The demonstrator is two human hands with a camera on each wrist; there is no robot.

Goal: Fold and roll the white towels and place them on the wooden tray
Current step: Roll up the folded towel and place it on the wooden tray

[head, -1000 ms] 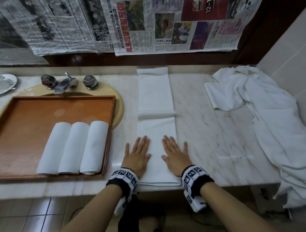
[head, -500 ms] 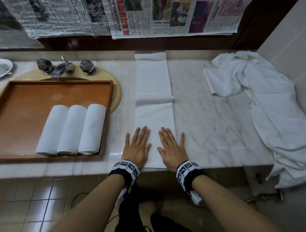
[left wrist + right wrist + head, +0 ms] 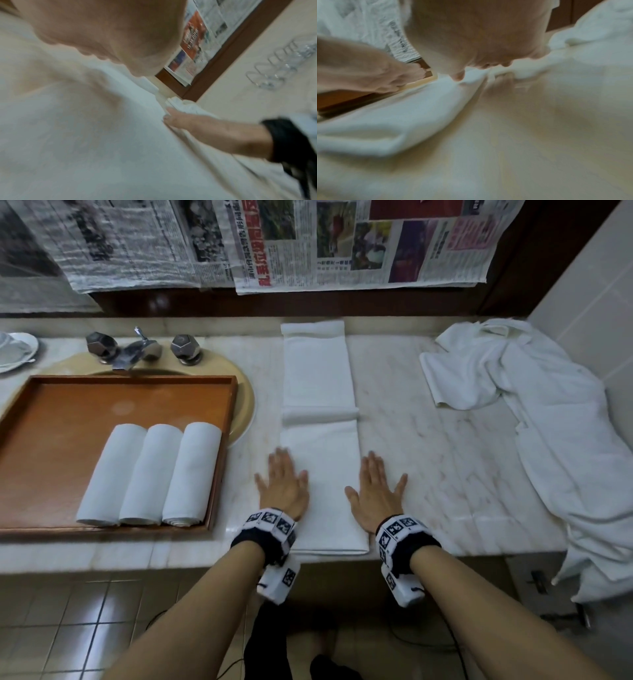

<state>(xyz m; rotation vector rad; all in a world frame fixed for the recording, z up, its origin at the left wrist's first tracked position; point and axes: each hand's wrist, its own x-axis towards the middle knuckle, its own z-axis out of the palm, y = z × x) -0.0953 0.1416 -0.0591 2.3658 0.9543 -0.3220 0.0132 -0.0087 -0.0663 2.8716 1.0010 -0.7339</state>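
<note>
Flattening the strip before rolling

Left hand (image 3: 284, 486) and right hand (image 3: 375, 494), fingers straight, press the long folded white towel (image 3: 318, 392) on the marble tabletop (image 3: 428, 446), right of the wooden tray (image 3: 61, 412); uneven pressure could skew it.

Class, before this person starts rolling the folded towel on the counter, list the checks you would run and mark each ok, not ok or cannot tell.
1. Folded towel lies flat and straight on the counter: ok.
2. Left hand flat at its left edge: ok.
3. Right hand flat at its right edge: ok.
4. Cross crease smoothed out: not ok, a ridge shows.
5. Wooden tray has free space beside the three rolled towels: ok.
6. Layers inside the fold aligned: cannot tell.
</note>
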